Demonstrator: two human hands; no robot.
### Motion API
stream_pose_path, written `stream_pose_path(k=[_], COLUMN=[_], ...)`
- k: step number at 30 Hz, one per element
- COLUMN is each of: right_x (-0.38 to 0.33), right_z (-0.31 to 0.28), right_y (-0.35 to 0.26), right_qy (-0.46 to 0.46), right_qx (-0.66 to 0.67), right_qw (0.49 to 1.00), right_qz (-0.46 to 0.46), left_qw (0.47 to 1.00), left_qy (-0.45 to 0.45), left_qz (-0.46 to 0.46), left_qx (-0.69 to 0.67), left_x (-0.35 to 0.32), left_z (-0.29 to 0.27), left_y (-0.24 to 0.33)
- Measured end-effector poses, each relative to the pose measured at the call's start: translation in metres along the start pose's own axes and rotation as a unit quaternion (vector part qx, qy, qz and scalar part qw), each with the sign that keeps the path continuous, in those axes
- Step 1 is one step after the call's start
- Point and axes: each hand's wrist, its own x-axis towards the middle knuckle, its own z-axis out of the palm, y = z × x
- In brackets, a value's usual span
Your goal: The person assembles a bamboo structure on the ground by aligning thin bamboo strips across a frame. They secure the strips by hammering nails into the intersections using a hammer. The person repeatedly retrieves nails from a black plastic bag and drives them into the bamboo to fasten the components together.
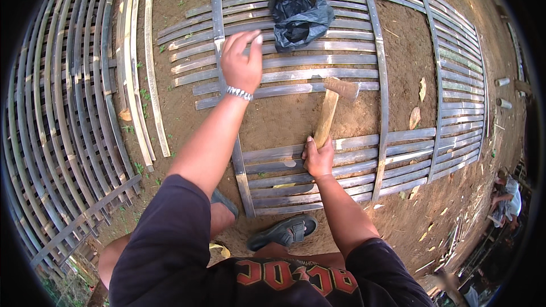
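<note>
My right hand (319, 158) is wrapped round the wooden handle of a hammer (326, 116). Its rusty brown head, wider at one end, is raised over the lattice of split bamboo slats (318, 74). Farther off, my left hand (242, 63), with a metal band at the wrist, hovers by the lattice's left cross strip (218, 14). The left fingers are bent forward, with a gap between thumb and forefinger, and nothing shows in them. A crumpled black plastic bag (301, 14) lies on the slats just right of that hand.
Another bamboo slat panel (62, 96) lies on the left, with loose bamboo strips (149, 62) beside it. My sandalled foot (281, 233) is at the lattice's near edge. Bare soil shows through gaps in the lattice. Another person (506, 199) is at the far right.
</note>
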Motion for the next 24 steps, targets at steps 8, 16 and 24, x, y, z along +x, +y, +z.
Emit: stream_pose_path(k=[8,16,24], right_x=[-0.001,-0.001,0.002], right_z=[0.002,-0.004,-0.001], right_y=[-0.016,-0.016,-0.007], right_qy=[0.001,0.018,0.027], right_qx=[-0.062,-0.087,-0.09], right_qw=[0.998,0.995,0.995], right_qz=[0.029,0.055,0.024], left_qw=[0.894,0.857,0.84], left_qy=[-0.422,-0.385,-0.397], left_qz=[0.065,0.066,0.14], left_qx=[0.136,0.335,0.344], left_x=[0.101,0.114,0.123], left_z=[0.133,0.147,0.149], left_y=[-0.006,0.009,0.003])
